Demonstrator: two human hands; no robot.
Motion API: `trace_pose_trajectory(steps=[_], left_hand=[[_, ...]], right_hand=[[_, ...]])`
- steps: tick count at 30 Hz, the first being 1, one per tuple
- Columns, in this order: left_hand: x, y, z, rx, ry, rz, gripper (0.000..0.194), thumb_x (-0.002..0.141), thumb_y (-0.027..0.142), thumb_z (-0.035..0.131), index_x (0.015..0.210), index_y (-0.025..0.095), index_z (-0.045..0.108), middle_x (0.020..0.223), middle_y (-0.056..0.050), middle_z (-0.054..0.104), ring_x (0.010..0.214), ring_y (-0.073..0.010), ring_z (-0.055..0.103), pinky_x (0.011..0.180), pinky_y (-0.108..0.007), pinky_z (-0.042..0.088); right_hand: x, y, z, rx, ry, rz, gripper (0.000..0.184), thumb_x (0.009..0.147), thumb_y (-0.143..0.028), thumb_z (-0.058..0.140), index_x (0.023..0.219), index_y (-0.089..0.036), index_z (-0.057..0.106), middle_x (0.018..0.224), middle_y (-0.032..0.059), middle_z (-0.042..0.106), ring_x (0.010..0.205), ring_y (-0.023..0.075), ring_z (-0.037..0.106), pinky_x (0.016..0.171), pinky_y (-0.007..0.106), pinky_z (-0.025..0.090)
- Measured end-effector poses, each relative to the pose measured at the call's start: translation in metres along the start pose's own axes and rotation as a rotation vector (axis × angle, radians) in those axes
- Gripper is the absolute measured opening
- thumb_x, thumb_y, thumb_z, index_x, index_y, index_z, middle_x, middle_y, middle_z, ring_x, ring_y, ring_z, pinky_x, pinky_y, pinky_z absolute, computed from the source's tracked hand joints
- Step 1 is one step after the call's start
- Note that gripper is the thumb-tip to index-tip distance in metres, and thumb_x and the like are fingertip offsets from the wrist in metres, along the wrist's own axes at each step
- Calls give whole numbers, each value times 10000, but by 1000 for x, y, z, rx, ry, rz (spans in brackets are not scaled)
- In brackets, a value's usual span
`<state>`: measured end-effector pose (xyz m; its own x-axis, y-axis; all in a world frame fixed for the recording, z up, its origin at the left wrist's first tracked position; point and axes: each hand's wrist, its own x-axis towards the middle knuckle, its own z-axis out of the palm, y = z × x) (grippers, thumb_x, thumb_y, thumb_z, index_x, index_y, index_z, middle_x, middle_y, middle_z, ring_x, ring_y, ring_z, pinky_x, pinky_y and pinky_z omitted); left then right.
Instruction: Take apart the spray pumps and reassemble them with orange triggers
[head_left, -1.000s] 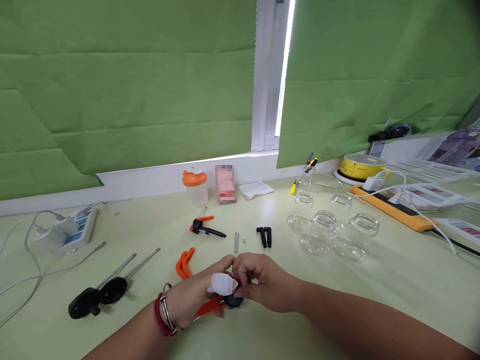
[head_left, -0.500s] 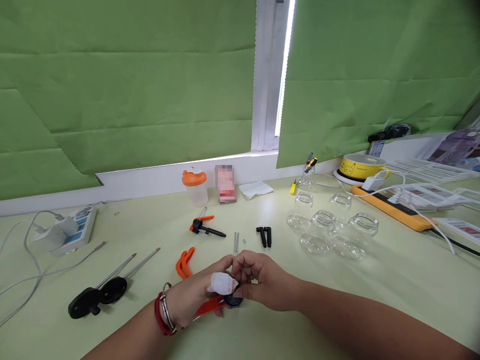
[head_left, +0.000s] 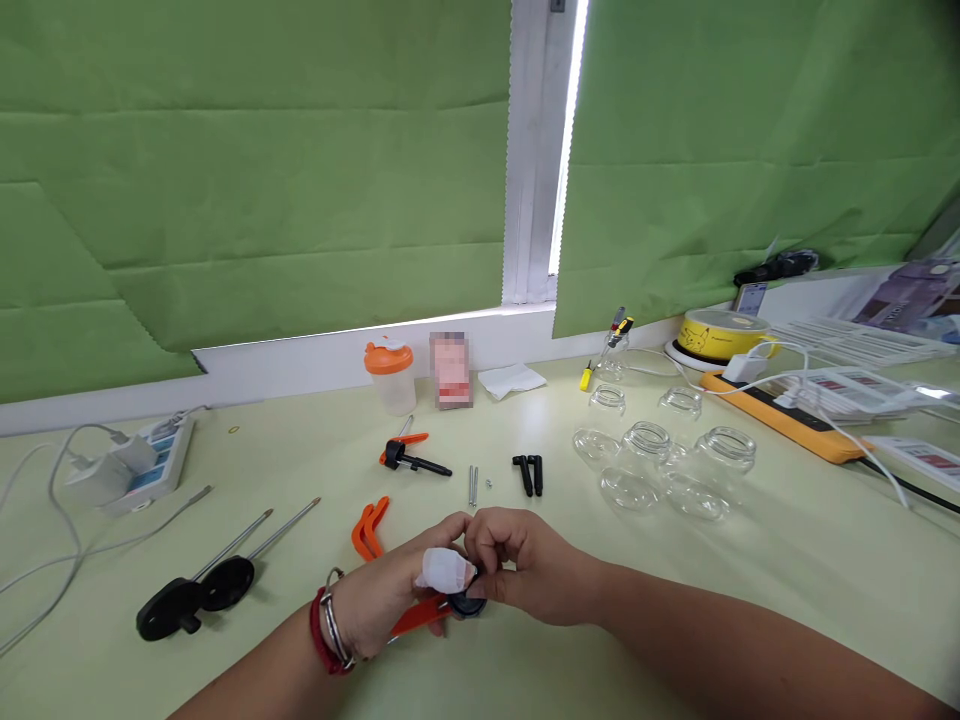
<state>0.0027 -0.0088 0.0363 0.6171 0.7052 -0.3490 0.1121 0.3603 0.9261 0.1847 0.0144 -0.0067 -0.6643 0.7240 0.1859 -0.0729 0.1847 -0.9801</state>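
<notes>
My left hand (head_left: 386,590), its thumb wrapped in white, is closed round a part with an orange handle (head_left: 421,612) and a round black head (head_left: 466,603). A thin metal rod shows below the handle. My right hand (head_left: 529,565) pinches at the black head; whatever its fingertips hold is hidden. Ahead of the hands lie two orange handles (head_left: 367,530), two long screws (head_left: 473,486), tiny metal pieces (head_left: 489,484) and two black L-shaped pieces (head_left: 528,474). Beyond them rests a similar black-and-orange part (head_left: 409,458).
Two black discs with metal rods (head_left: 202,590) lie at left, near a white power strip (head_left: 154,465). Several clear glass jars (head_left: 649,465) stand at right, before an orange power strip (head_left: 787,415). An orange-lidded cup (head_left: 391,375) and a white tissue (head_left: 512,380) are at the back.
The fingers of my right hand have shifted slightly at the black head. My left hand keeps its hold, and the things on the table have stayed put.
</notes>
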Motion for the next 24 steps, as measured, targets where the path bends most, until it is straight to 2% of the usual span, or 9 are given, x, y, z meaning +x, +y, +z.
trace_pose_trajectory(steps=[3,7,11,15,24], left_hand=[[0,0,0,-1,3,0,249,675,321,528,886,200,475,792,-5,473,730,-162,481,632,-300,428],[0,0,0,6,5,1,266,673,327,534,899,197,482,763,4,459,725,-163,482,632,-299,429],[-1,1,1,-3,29,-5,263,673,322,534,899,195,490,782,-5,474,731,-166,491,618,-288,422],[-1,1,1,-19,17,8,273,669,333,545,896,191,496,809,-25,503,752,-183,498,631,-305,418],[0,-4,-3,-65,-23,35,318,688,375,561,940,184,531,781,-13,511,708,-158,487,615,-283,404]], right_hand=[[0,0,0,39,-13,35,223,692,-216,688,742,-184,474,748,-25,525,655,92,495,604,233,427],[0,2,0,23,-1,19,224,680,-200,698,713,-172,479,745,-24,526,660,88,495,600,225,416],[0,1,0,54,-32,55,222,697,-211,691,849,-169,534,736,-20,552,651,93,513,605,237,433],[0,-3,1,60,-37,12,183,701,-220,691,781,-156,539,754,-9,566,658,93,529,616,242,444],[0,-3,4,107,-20,51,182,705,-180,680,806,-150,531,753,0,587,657,95,529,629,253,445]])
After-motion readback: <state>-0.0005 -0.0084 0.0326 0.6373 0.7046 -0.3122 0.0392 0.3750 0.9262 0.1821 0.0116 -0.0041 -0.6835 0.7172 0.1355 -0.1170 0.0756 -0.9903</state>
